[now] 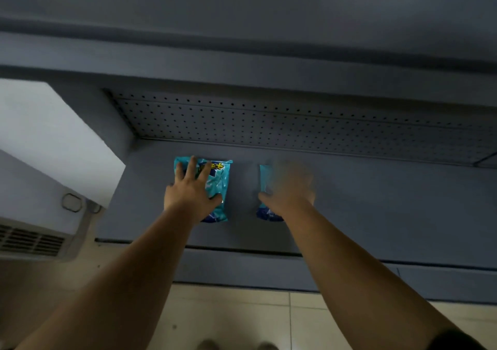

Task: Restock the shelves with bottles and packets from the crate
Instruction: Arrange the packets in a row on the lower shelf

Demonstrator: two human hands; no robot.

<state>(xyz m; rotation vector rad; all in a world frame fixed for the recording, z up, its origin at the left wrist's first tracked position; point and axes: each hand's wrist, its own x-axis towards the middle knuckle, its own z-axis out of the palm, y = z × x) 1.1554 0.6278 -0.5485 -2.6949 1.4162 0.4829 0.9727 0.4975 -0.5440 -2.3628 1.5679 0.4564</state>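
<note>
Fingers of our left hand (192,191) spread flat on a teal packet (215,188) on the grey shelf (376,202); our blurred right hand (291,185) covers a second packet (265,212), grip unclear. Beyond, perforated back panel (295,124); left, white unit (40,161).

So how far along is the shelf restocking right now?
Early on. Two teal packets lie flat on the grey shelf. The left hand rests spread on the left packet; the right hand, blurred, covers the right packet. The shelf otherwise looks unfilled, no bottles show, and the crate is out of view.
</note>
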